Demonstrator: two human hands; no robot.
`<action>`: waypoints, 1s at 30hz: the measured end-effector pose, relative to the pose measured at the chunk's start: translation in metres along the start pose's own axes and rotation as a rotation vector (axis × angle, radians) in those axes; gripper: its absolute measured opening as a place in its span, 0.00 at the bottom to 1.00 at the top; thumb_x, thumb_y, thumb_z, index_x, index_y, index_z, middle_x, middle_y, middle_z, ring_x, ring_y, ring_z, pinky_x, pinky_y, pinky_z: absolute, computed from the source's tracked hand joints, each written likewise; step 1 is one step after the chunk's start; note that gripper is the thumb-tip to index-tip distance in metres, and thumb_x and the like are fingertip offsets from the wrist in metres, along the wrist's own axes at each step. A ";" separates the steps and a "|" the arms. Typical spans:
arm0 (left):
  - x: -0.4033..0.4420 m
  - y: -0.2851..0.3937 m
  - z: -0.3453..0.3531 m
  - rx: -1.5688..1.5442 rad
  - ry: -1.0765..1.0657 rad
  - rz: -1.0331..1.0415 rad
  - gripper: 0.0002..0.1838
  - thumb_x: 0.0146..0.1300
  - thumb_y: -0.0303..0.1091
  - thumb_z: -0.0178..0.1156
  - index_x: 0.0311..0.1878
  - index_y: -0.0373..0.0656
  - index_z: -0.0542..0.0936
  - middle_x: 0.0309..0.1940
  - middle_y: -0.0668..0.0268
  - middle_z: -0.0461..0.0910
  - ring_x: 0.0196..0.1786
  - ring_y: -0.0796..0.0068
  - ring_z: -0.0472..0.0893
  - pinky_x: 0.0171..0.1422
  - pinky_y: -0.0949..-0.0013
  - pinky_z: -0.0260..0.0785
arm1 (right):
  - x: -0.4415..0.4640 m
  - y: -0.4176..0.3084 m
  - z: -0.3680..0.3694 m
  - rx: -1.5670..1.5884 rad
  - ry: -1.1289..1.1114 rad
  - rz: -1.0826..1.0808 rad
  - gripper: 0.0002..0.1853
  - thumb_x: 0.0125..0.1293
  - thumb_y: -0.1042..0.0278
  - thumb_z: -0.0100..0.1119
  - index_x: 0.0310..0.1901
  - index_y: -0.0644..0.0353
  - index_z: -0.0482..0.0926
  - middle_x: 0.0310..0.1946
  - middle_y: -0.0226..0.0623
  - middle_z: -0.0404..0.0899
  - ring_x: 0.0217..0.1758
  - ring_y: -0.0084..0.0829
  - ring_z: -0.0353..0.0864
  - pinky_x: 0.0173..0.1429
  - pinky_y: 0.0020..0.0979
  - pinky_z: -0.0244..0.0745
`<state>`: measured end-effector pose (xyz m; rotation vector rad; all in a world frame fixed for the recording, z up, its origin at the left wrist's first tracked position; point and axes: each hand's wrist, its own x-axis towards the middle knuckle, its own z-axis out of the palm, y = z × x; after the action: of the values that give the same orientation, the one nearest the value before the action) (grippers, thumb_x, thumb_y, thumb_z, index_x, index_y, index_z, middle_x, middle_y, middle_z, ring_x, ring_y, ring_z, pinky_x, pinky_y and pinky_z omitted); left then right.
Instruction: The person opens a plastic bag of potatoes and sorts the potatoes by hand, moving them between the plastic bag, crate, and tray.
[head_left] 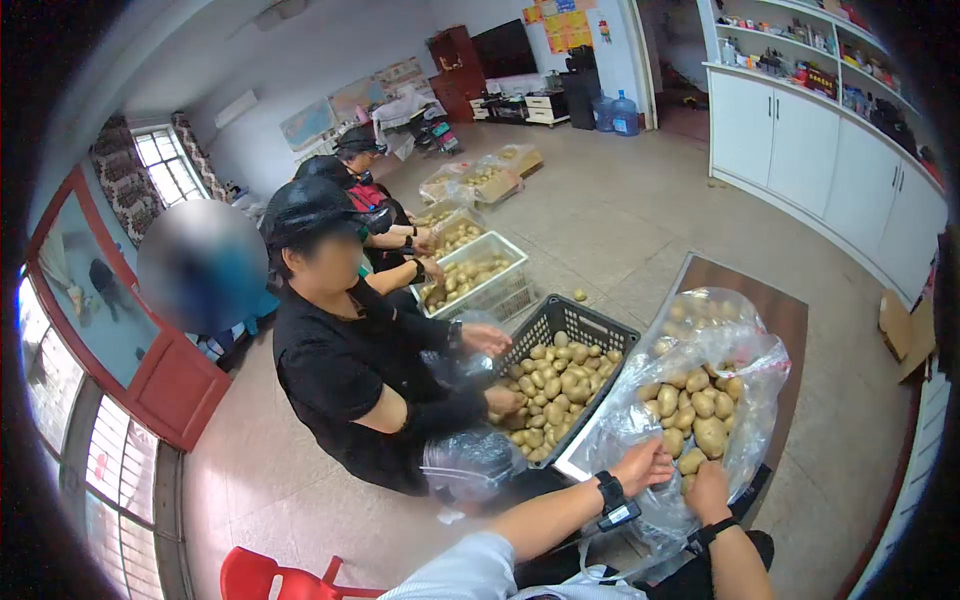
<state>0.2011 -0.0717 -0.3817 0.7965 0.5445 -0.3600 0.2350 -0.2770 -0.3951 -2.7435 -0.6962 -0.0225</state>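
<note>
Potatoes [702, 405] lie heaped in a clear plastic bag [765, 375] spread open in front of me. At the near end of the heap, my right hand [710, 493] reaches down with its fingers closed around a potato [689, 484], partly hidden by the fingers. Just to its left, my left hand [645, 466] hovers over the bag's near left side, fingers apart and holding nothing. Both wrists carry dark bands, the left one with a small box. Beneath the bag is a brown board [785, 320].
Left of the bag stands a black crate [625, 340] of potatoes, with a co-worker's hands [505, 400] in it. Beyond are a white crate [520, 250] and more people. A red chair [250, 575] is at lower left, white cabinets [800, 150] at right.
</note>
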 end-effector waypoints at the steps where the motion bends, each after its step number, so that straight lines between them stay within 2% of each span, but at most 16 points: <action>1: -0.002 0.002 0.001 0.015 -0.008 -0.010 0.22 0.74 0.53 0.48 0.52 0.40 0.71 0.48 0.58 0.77 0.48 0.59 0.81 0.56 0.57 0.77 | -0.001 0.001 0.001 -0.065 0.016 -0.050 0.15 0.53 0.66 0.64 0.40 0.64 0.75 0.40 0.48 0.75 0.46 0.49 0.78 0.47 0.46 0.75; 5: -0.006 0.027 0.006 -0.037 -0.114 -0.045 0.18 0.74 0.49 0.49 0.48 0.42 0.72 0.46 0.61 0.77 0.47 0.61 0.82 0.55 0.58 0.77 | -0.006 0.002 0.005 -0.061 0.014 -0.035 0.15 0.53 0.66 0.65 0.41 0.62 0.76 0.41 0.46 0.75 0.46 0.47 0.78 0.47 0.46 0.75; 7: -0.010 0.045 0.008 -0.021 -0.172 0.037 0.20 0.72 0.51 0.51 0.49 0.42 0.71 0.45 0.61 0.77 0.47 0.62 0.81 0.53 0.60 0.77 | -0.008 0.005 0.012 -0.064 0.020 -0.024 0.15 0.53 0.66 0.65 0.41 0.62 0.76 0.41 0.46 0.75 0.46 0.49 0.77 0.47 0.48 0.74; 8: -0.023 0.060 0.015 -0.058 -0.156 0.045 0.16 0.74 0.46 0.48 0.47 0.42 0.73 0.44 0.61 0.78 0.48 0.59 0.83 0.53 0.58 0.78 | -0.008 0.005 0.011 -0.065 0.013 -0.023 0.15 0.53 0.66 0.65 0.41 0.62 0.76 0.41 0.46 0.75 0.46 0.49 0.77 0.47 0.48 0.74; 12: -0.027 0.084 0.002 -0.052 -0.124 0.079 0.17 0.74 0.47 0.48 0.47 0.42 0.73 0.46 0.59 0.78 0.50 0.57 0.82 0.54 0.56 0.78 | 0.004 -0.006 -0.020 0.051 -0.041 -0.018 0.18 0.52 0.67 0.65 0.44 0.64 0.74 0.43 0.49 0.75 0.48 0.53 0.76 0.50 0.48 0.74; 14: -0.017 0.083 -0.014 -0.102 -0.136 0.057 0.20 0.73 0.50 0.49 0.51 0.41 0.71 0.51 0.57 0.76 0.51 0.55 0.82 0.56 0.54 0.77 | 0.018 -0.032 -0.057 0.203 -0.013 0.009 0.24 0.51 0.65 0.67 0.49 0.65 0.73 0.48 0.52 0.75 0.52 0.56 0.75 0.55 0.48 0.73; 16: -0.017 0.082 -0.011 -0.111 -0.114 0.011 0.24 0.72 0.54 0.49 0.55 0.41 0.69 0.52 0.56 0.76 0.52 0.54 0.82 0.55 0.52 0.77 | 0.035 -0.044 -0.078 0.301 0.087 -0.141 0.31 0.52 0.65 0.69 0.57 0.65 0.70 0.54 0.54 0.73 0.57 0.56 0.74 0.59 0.47 0.72; 18: -0.022 0.085 -0.005 -0.133 -0.088 -0.027 0.25 0.72 0.56 0.49 0.56 0.42 0.69 0.52 0.56 0.76 0.52 0.54 0.82 0.54 0.52 0.78 | 0.049 -0.063 -0.104 0.462 0.148 -0.210 0.36 0.53 0.66 0.70 0.62 0.65 0.66 0.57 0.50 0.71 0.60 0.49 0.74 0.61 0.41 0.72; 19: -0.030 0.088 0.005 -0.120 -0.130 0.009 0.26 0.72 0.56 0.49 0.56 0.42 0.69 0.52 0.57 0.75 0.51 0.55 0.82 0.54 0.53 0.78 | 0.053 -0.075 -0.122 0.468 0.117 -0.207 0.36 0.53 0.66 0.70 0.62 0.65 0.66 0.57 0.50 0.71 0.60 0.49 0.74 0.61 0.41 0.72; 21: -0.033 0.083 0.002 -0.112 -0.149 0.050 0.26 0.71 0.57 0.49 0.56 0.43 0.69 0.51 0.57 0.75 0.51 0.55 0.82 0.53 0.54 0.78 | 0.059 -0.098 -0.148 1.018 -0.018 -0.074 0.38 0.55 0.67 0.69 0.65 0.65 0.62 0.59 0.45 0.70 0.62 0.41 0.73 0.62 0.37 0.71; 23: -0.027 0.088 -0.005 -0.122 -0.291 0.116 0.25 0.71 0.57 0.50 0.55 0.43 0.69 0.50 0.58 0.75 0.49 0.56 0.82 0.52 0.54 0.79 | 0.060 -0.099 -0.134 1.034 -0.070 -0.034 0.37 0.56 0.67 0.69 0.65 0.66 0.63 0.59 0.44 0.71 0.62 0.39 0.73 0.62 0.36 0.70; 24: -0.026 0.093 -0.008 -0.104 -0.187 0.117 0.24 0.72 0.55 0.50 0.54 0.43 0.70 0.49 0.58 0.75 0.48 0.57 0.82 0.52 0.54 0.79 | 0.063 -0.095 -0.127 1.037 -0.104 0.005 0.36 0.56 0.67 0.68 0.64 0.66 0.64 0.58 0.43 0.71 0.62 0.37 0.73 0.61 0.35 0.70; 26: -0.024 0.102 -0.021 -0.082 -0.147 0.137 0.23 0.72 0.54 0.50 0.54 0.42 0.70 0.49 0.59 0.75 0.48 0.57 0.82 0.51 0.55 0.79 | 0.056 -0.072 -0.092 0.685 -0.137 0.040 0.33 0.57 0.67 0.67 0.62 0.67 0.66 0.56 0.48 0.73 0.61 0.42 0.74 0.62 0.37 0.70; 27: -0.023 0.107 -0.028 -0.070 -0.100 0.134 0.22 0.73 0.53 0.50 0.54 0.42 0.70 0.49 0.59 0.76 0.48 0.58 0.82 0.51 0.55 0.79 | 0.049 -0.048 -0.057 0.541 -0.115 0.037 0.30 0.57 0.65 0.67 0.60 0.68 0.69 0.54 0.53 0.74 0.58 0.48 0.75 0.62 0.40 0.70; 28: -0.023 0.110 -0.032 -0.089 -0.084 0.136 0.22 0.73 0.52 0.50 0.54 0.41 0.70 0.49 0.59 0.76 0.47 0.59 0.82 0.51 0.56 0.79 | 0.035 -0.039 -0.047 0.525 -0.081 0.053 0.30 0.56 0.65 0.68 0.59 0.68 0.69 0.51 0.57 0.75 0.57 0.55 0.74 0.62 0.43 0.70; 30: -0.029 0.116 -0.034 -0.067 -0.068 0.133 0.22 0.72 0.51 0.50 0.54 0.41 0.70 0.49 0.58 0.76 0.47 0.59 0.82 0.51 0.56 0.78 | 0.014 -0.025 -0.025 0.307 0.036 -0.050 0.24 0.57 0.66 0.65 0.53 0.68 0.72 0.47 0.55 0.76 0.53 0.57 0.75 0.58 0.46 0.72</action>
<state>0.2248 0.0321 -0.3183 0.7492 0.4358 -0.2442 0.2370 -0.2579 -0.3625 -2.4271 -0.6949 0.0226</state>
